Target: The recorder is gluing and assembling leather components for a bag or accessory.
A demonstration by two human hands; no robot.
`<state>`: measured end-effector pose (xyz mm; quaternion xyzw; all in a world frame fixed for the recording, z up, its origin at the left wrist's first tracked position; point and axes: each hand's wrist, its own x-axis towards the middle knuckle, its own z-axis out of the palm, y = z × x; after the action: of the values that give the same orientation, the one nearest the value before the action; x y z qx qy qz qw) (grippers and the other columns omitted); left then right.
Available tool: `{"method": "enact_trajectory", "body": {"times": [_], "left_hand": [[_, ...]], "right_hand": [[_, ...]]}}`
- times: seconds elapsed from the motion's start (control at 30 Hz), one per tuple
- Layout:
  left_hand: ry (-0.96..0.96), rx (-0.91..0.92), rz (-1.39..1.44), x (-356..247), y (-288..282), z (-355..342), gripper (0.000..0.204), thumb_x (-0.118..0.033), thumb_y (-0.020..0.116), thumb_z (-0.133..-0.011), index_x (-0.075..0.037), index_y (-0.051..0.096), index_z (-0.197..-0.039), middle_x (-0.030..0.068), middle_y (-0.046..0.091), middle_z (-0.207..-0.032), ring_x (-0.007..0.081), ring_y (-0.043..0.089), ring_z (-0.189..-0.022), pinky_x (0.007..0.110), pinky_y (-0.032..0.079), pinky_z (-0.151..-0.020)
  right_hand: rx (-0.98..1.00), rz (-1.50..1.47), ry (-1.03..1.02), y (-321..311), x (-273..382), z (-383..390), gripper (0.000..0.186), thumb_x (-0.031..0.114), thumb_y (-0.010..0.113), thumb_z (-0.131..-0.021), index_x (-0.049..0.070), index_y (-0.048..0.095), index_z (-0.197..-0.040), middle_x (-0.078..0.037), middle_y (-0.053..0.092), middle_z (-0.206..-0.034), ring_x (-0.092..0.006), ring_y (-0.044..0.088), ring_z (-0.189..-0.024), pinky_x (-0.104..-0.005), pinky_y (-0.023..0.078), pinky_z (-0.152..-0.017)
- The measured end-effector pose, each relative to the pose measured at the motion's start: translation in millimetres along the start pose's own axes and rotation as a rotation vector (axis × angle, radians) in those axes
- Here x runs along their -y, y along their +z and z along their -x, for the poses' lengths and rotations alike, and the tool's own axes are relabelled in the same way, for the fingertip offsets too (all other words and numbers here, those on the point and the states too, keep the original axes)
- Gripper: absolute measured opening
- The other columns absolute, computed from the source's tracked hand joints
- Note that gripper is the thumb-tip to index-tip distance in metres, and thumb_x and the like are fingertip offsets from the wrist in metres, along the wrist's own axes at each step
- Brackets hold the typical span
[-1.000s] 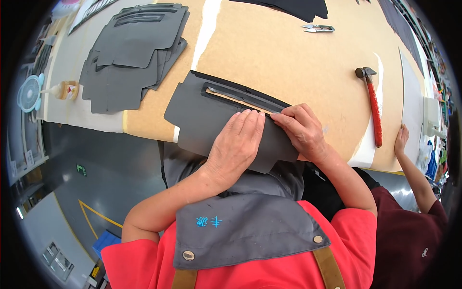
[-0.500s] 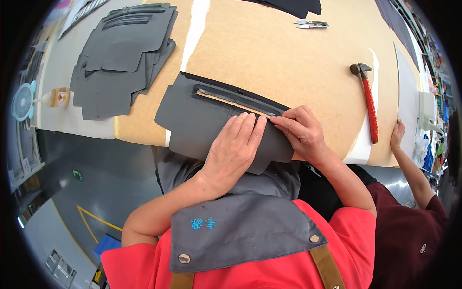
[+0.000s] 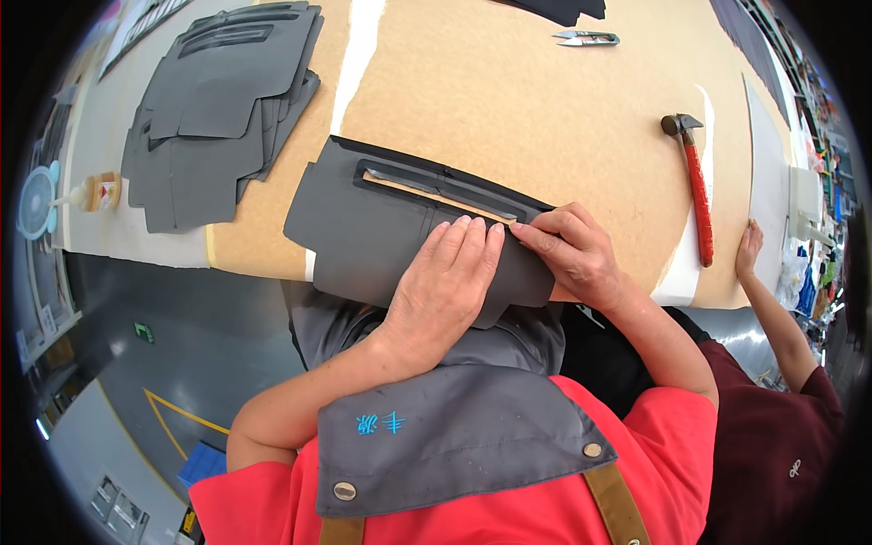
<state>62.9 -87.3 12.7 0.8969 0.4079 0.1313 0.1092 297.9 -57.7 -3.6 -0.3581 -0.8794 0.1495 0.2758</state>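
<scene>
A dark grey cut panel [image 3: 363, 236] lies at the table's front edge, overhanging it, with a long slot framed by black strips near its far edge. My left hand [image 3: 438, 289] rests on it, fingers lying flat and side by side just below the slot. At the slot's right end my right hand [image 3: 581, 256] pinches the panel's edge between thumb and curled fingers; the exact bit under the fingertips is hidden. A red-handled hammer [image 3: 698, 195] lies to the right, and small metal thread snips [image 3: 587, 38] lie farther back.
Stacked grey panels [image 3: 218, 100] lie back left, beside a glue bottle [image 3: 102, 193] and small fan [image 3: 36, 202]. Dark pieces [image 3: 549, 9] lie at the back of the paper-covered table [image 3: 472, 91]. A co-worker's hand [image 3: 748, 250] rests at the right edge; a blue crate [image 3: 202, 465] stands below left.
The view has shifted a little, so the table items appear farther left. Both hands stay on the panel in much the same positions, my fingertips slightly lower in the picture.
</scene>
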Motion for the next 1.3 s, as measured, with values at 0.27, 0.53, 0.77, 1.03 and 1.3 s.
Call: {"method": "enact_trajectory", "body": {"times": [0.27,0.53,0.77,1.03,1.3], "left_hand": [[0.015,0.001,-0.064,-2,2,0,0.052,-0.006,0.06,-0.084,0.001,0.055,-0.135,0.0151,0.056,-0.126,0.0283,0.054,-0.123,0.039,0.046,-0.108],[0.023,0.007,-0.092,0,2,1,0.052,-0.005,0.061,-0.083,0.001,0.055,-0.134,0.0153,0.056,-0.128,0.0285,0.054,-0.123,0.039,0.046,-0.108],[0.02,-0.095,-0.005,2,15,9,0.051,-0.005,0.061,-0.083,0.002,0.057,-0.133,0.0146,0.055,-0.128,0.0291,0.053,-0.123,0.04,0.046,-0.108],[0.038,-0.153,0.045,7,9,14,0.045,-0.003,0.063,-0.081,0.001,0.062,-0.126,0.0125,0.058,-0.122,0.0278,0.056,-0.115,0.041,0.047,-0.106],[0.037,-0.138,0.019,3,12,12,0.045,-0.003,0.063,-0.082,-0.001,0.062,-0.126,0.0117,0.058,-0.123,0.0268,0.056,-0.115,0.041,0.048,-0.106]], "right_hand": [[0.101,0.062,-0.135,-9,-2,3,0.051,0.012,0.067,-0.069,-0.001,0.068,-0.118,-0.007,0.061,-0.101,-0.0228,0.061,-0.085,-0.0323,0.053,-0.073],[0.094,0.067,-0.113,-9,-2,4,0.051,0.008,0.067,-0.069,0.0,0.068,-0.119,-0.007,0.061,-0.103,-0.0232,0.061,-0.086,-0.0324,0.054,-0.072],[0.019,-0.001,0.01,-3,11,-3,0.043,0.004,0.074,-0.075,0.001,0.068,-0.117,-0.008,0.06,-0.101,-0.0237,0.061,-0.083,-0.0343,0.053,-0.069],[-0.031,-0.005,0.045,-1,10,6,0.038,0.0,0.074,-0.078,0.002,0.068,-0.116,-0.008,0.06,-0.098,-0.0232,0.06,-0.082,-0.0342,0.052,-0.069],[0.026,0.141,-0.104,-4,7,9,0.044,0.002,0.075,-0.073,0.0,0.067,-0.116,-0.007,0.06,-0.1,-0.0219,0.06,-0.085,-0.033,0.052,-0.073]]}}
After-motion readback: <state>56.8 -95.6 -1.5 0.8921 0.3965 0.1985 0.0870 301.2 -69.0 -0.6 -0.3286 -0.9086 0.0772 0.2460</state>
